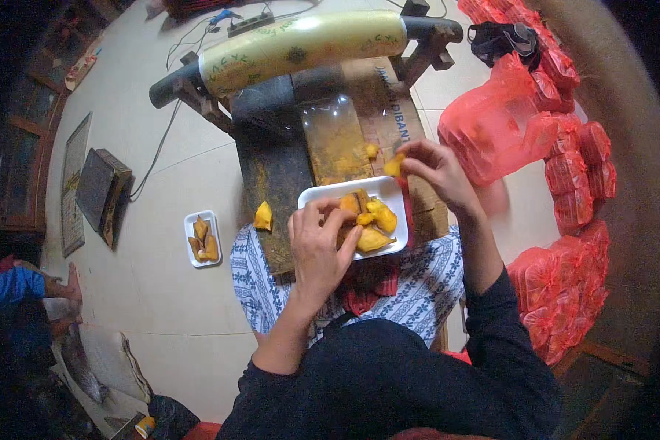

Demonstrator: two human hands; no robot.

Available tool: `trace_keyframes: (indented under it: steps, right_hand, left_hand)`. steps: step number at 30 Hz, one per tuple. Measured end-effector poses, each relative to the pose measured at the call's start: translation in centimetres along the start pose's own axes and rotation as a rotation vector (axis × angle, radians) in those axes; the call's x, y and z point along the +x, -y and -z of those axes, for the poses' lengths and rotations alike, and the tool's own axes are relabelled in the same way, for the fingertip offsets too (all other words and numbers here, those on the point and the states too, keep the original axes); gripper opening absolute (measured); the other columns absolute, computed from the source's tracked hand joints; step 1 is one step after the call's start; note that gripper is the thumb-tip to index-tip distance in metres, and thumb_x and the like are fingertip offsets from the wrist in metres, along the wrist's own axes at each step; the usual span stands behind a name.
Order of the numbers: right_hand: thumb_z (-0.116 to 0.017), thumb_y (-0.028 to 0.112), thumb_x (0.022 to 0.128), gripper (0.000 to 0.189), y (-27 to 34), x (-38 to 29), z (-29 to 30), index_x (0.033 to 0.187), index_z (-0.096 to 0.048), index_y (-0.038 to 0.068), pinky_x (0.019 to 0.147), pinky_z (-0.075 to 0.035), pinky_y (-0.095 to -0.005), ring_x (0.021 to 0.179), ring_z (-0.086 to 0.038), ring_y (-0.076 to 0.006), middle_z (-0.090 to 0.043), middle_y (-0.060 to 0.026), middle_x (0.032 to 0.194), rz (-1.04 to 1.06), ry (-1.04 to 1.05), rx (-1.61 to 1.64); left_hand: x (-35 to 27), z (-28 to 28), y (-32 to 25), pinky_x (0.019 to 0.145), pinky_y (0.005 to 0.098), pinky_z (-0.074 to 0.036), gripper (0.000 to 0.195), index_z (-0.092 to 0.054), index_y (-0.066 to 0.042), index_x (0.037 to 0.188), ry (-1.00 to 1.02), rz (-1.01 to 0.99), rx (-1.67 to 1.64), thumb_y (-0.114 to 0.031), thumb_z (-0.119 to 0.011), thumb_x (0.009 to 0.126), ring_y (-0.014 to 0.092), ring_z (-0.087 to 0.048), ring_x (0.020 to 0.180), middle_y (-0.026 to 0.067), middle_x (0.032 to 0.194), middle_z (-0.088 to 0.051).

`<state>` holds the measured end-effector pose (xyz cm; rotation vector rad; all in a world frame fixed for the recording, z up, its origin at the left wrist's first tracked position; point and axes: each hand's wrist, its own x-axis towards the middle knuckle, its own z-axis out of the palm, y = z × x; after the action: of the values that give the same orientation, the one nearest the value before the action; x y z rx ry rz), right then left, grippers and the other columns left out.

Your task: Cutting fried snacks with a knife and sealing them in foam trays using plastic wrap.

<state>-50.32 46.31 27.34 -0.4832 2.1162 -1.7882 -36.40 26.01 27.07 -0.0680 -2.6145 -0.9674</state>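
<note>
A white foam tray (pixel 400 202) holds several pieces of yellow and orange-brown food (pixel 375 240). My left hand (pixel 320 242) is over the tray's left side, fingers curled at the food; whether they grip a piece is hidden. Beyond the tray's far right corner, my right hand (pixel 432 168) pinches a small yellow food piece (pixel 393 166), somewhat blurred. A small yellow crumb (pixel 372 150) lies on the cardboard-covered board (pixel 286 242) just left of it. Another yellow piece (pixel 263 216) rests near the board's left edge.
A large roll of plastic film (pixel 302 47) spans a wooden stand behind the board. A smaller filled foam tray (pixel 189 242) sits on the floor at left, near a dark slanted box (pixel 102 192). Red plastic bags of packed trays (pixel 564 291) line the right. Another person's foot (pixel 74 283) shows at far left.
</note>
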Motion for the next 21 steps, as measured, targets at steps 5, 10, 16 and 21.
trace_keyframes:
  steps: [5,10,16,21]
  right_hand:
    - [-0.061,0.007,0.087,0.022,1.4,-2.7,-1.2,0.107,-0.057,-0.002,0.078,-0.049,-0.0243,0.085,-0.059,-0.0104,-0.062,-0.0046,0.095,-0.058,0.154,0.039]
    - [-0.059,0.009,0.088,0.022,2.2,-4.9,-1.2,0.107,-0.057,-0.002,0.077,-0.049,-0.0258,0.087,-0.059,-0.0116,-0.061,-0.0049,0.094,-0.071,0.072,0.026]
    - [-0.057,0.010,0.090,0.020,1.5,-5.5,-0.9,0.106,-0.056,-0.003,0.079,-0.049,-0.0268,0.088,-0.059,-0.0122,-0.062,-0.0055,0.095,-0.051,-0.046,0.082]
    - [-0.056,0.006,0.090,0.019,0.7,-5.0,-1.3,0.105,-0.057,-0.004,0.080,-0.050,-0.0260,0.090,-0.060,-0.0124,-0.063,-0.0084,0.097,-0.029,-0.089,0.094]
  left_hand:
    - [1.0,0.5,0.3,0.086,0.0401,-0.038,0.030,-0.063,-0.009,0.094,0.010,0.000,-0.028,-0.018,-0.073,0.068,0.028,-0.049,0.099,0.0095,0.105,-0.054]
    - [3.1,0.4,-0.4,0.095,0.0506,-0.034,0.041,-0.062,-0.010,0.105,0.199,-0.229,0.083,-0.024,-0.073,0.069,0.032,-0.044,0.112,0.0127,0.117,-0.049]
    - [3.8,-0.7,-0.9,0.101,0.0643,-0.023,0.035,-0.058,-0.011,0.100,0.306,-0.249,0.167,-0.024,-0.072,0.071,0.026,-0.045,0.115,0.0085,0.115,-0.051]
    - [3.5,-0.8,-1.0,0.101,0.0652,-0.023,0.033,-0.056,-0.011,0.097,0.334,-0.272,0.174,-0.019,-0.072,0.070,0.021,-0.053,0.105,0.0042,0.098,-0.056]
